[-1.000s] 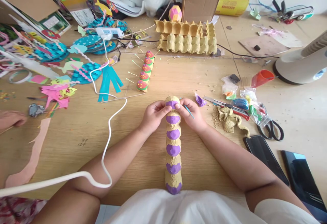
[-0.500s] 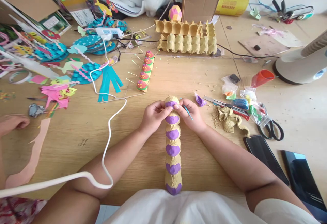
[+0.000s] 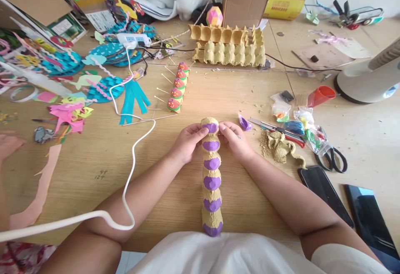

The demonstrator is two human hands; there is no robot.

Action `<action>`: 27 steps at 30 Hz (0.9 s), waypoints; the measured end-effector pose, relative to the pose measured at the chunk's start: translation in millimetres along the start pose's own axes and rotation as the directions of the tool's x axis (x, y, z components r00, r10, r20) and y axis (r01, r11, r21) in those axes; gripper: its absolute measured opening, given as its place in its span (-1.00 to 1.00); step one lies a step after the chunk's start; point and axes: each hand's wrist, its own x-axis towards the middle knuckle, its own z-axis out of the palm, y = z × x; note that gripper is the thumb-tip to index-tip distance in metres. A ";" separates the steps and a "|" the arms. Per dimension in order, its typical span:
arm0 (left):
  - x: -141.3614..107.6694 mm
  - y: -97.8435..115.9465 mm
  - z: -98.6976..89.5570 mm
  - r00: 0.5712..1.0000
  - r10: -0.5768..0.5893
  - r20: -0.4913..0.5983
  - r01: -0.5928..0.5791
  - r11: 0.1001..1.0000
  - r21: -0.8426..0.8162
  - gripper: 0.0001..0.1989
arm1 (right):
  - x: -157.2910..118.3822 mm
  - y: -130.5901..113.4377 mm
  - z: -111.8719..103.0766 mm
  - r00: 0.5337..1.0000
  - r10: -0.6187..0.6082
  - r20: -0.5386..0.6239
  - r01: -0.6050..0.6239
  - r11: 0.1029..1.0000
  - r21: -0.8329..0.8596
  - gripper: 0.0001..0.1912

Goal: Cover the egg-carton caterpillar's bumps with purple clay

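Observation:
A strip of egg carton (image 3: 212,183) lies lengthwise before me, its near end close to my white shirt. Each bump carries a patch of purple clay. At the far end, my left hand (image 3: 189,140) grips the strip's left side, thumb on the edge of the end purple patch. My right hand (image 3: 235,139) is closed at the right side of that end, thumb and fingertips close against it. A thin blue stick (image 3: 239,137) pokes out from the right hand's fingers, mostly hidden. Beyond that hand sits a lump of purple clay (image 3: 245,122) in its wrapper.
A painted carton caterpillar (image 3: 177,87) with pins stands ahead left; egg cartons (image 3: 234,53) lie behind. A utility knife (image 3: 278,131), carton scraps (image 3: 280,149), scissors (image 3: 333,157) and phones (image 3: 325,192) are right. A white cable (image 3: 134,157) crosses my left forearm. Another person's hand (image 3: 11,144) is far left.
My right hand has shifted slightly right, its thumb off the end purple patch; less of the blue stick shows. The other person's hand at far left has moved left and blurred.

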 end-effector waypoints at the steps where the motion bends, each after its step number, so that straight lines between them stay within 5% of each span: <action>1: 0.4 -0.3 -0.2 1.000 0.005 -0.003 -0.005 1.000 0.006 -0.58 | 0.4 0.2 0.4 1.000 0.022 -0.004 -0.022 0.999 0.029 -0.40; 9: 3.1 -4.2 -0.9 0.995 0.092 0.032 -0.094 0.990 0.103 -0.66 | -3.5 -10.3 11.7 0.977 0.206 -0.051 -0.194 0.965 0.178 -0.45; 27: 4.0 -7.9 -5.2 0.990 0.118 0.074 -0.129 0.976 0.173 -0.66 | -7.3 -6.5 18.6 0.972 0.163 -0.167 -0.142 0.981 0.130 -0.41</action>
